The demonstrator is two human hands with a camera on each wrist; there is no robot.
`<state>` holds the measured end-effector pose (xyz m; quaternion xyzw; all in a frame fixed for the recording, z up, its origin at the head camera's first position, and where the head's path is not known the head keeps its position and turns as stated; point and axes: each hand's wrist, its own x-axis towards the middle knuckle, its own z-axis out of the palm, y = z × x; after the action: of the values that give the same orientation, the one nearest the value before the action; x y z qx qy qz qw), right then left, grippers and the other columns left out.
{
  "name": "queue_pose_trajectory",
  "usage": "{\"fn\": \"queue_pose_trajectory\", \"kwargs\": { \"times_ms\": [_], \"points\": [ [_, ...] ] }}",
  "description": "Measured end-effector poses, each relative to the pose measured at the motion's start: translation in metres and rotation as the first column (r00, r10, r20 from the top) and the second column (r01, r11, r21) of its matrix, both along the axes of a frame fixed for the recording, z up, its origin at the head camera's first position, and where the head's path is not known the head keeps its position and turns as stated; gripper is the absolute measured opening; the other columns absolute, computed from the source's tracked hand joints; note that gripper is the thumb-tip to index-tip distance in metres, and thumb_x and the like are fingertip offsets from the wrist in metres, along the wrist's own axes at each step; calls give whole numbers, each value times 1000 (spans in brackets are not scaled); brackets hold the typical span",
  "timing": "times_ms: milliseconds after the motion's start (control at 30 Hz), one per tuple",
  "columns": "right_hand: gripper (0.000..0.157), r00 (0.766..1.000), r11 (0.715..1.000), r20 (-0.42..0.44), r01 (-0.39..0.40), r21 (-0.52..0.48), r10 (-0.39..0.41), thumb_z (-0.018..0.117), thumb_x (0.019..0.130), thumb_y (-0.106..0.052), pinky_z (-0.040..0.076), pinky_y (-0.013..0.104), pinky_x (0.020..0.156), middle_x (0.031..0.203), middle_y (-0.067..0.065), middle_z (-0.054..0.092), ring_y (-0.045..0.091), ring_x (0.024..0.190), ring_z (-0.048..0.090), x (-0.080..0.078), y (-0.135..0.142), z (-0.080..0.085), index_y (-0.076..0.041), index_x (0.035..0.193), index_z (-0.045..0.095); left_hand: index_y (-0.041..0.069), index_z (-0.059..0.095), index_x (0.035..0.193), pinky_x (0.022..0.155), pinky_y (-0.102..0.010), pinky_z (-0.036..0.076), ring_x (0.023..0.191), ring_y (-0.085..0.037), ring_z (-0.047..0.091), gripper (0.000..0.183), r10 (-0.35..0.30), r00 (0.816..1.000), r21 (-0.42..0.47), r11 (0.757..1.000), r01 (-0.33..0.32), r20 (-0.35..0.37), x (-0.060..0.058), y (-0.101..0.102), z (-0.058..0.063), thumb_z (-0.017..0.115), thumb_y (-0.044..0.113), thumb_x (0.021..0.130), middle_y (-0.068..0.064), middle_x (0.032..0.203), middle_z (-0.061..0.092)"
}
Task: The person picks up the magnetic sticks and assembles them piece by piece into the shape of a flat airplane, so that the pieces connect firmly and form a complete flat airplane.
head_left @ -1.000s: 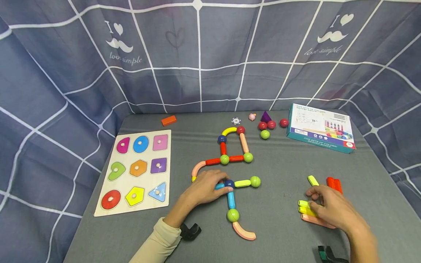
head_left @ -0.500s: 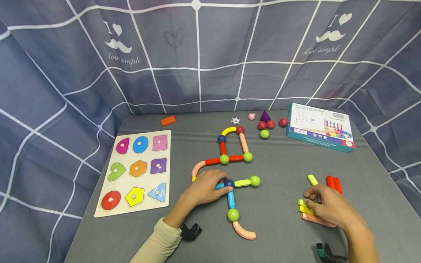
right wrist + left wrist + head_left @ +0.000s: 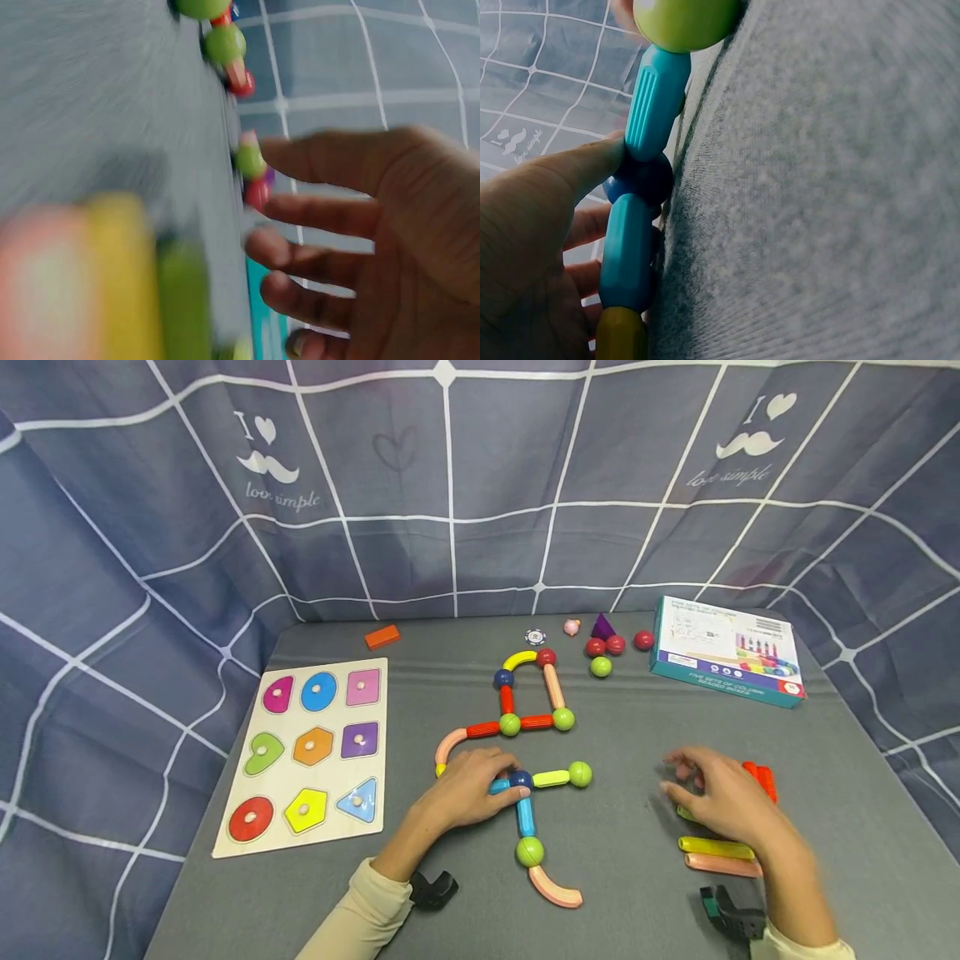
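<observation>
Navy ball (image 3: 520,780) pinched in the left hand (image 3: 471,787), two blue sticks (image 3: 526,818) and a lime stick (image 3: 552,778) joined on — loose yellow stick (image 3: 716,848) and peach stick (image 3: 722,865) side by side near the right hand (image 3: 731,797).

A bare left hand (image 3: 471,787) and right hand (image 3: 726,793), dressed in beige and black.
The left sleeve (image 3: 352,914) is plain, creased beige cloth with a cuff (image 3: 384,889); the right sleeve (image 3: 802,948) shows only its pale end. The left mount (image 3: 435,891) is black and curved; the right mount (image 3: 733,918), also black, has a green patch (image 3: 709,903).
</observation>
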<state>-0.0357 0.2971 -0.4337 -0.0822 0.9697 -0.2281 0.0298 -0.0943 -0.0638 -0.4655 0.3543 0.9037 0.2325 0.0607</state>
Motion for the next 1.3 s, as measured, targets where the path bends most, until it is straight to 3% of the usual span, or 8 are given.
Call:
{"fn": "queue_pose_trajectory", "kwargs": {
  "times_ms": [133,300,400,533,733,1033,1167,1300],
  "points": [
    [55,998,999,-50,-40,15,40,68,88,-28,41,40,65,118,12,55,23,84,52,-52,-24,4,-8,134,48,22,64,115,70,-26,41,77,-5,50,40,-3,1000,1,1000,3,-2,1,-2,-1,58,52,90,9,90,56],
    [67,994,996,-80,-74,43,78,65,89,-15,38,59,89,142,19,35,41,118,45,-112,-40,-9,-8,146,31,22,61,119,78,-28,43,89,-6,50,43,-62,996,74,995,67,-58,2,2,0,58,53,89,9,102,53],
    [68,993,994,-85,-75,84,82,63,88,-9,33,62,95,146,20,30,48,126,37,-131,-43,-19,-10,147,30,23,64,115,85,-26,40,97,-4,47,39,-154,980,152,973,173,-125,5,9,6,63,50,87,10,108,52],
    [60,991,992,-109,-60,111,72,61,87,-5,36,61,91,142,20,36,48,119,43,-138,-47,-25,-11,143,40,25,71,100,81,-20,35,93,0,43,35,-311,929,144,929,342,-201,17,23,18,73,52,78,16,98,55],
    [36,993,995,-108,-39,88,49,62,88,-6,42,57,81,117,16,52,38,102,55,-122,-51,-27,-8,124,59,34,71,88,77,-22,29,83,5,40,40,-494,862,-73,869,489,-113,44,40,26,73,67,65,25,84,57],
    [28,990,969,-69,-132,-209,120,73,85,-29,42,31,54,75,-1,60,13,62,52,-62,-49,-23,-11,106,68,39,67,75,82,-23,29,78,6,39,23,-529,847,-187,837,514,-41,57,47,13,82,53,65,29,72,49],
    [19,970,862,51,-186,-472,237,68,89,-31,42,26,48,71,-3,59,7,57,50,-28,-47,-23,-14,98,67,39,67,74,79,-19,28,76,8,38,20,-532,846,-160,839,519,-45,56,46,11,81,52,67,30,71,49],
    [8,857,658,137,-270,-703,497,64,91,-9,43,25,49,75,-1,58,2,60,49,-1,-48,-30,-6,98,63,39,67,74,76,-17,29,75,10,38,19,-536,843,-124,840,529,-37,53,46,11,80,50,67,31,71,49]
  ]
}}
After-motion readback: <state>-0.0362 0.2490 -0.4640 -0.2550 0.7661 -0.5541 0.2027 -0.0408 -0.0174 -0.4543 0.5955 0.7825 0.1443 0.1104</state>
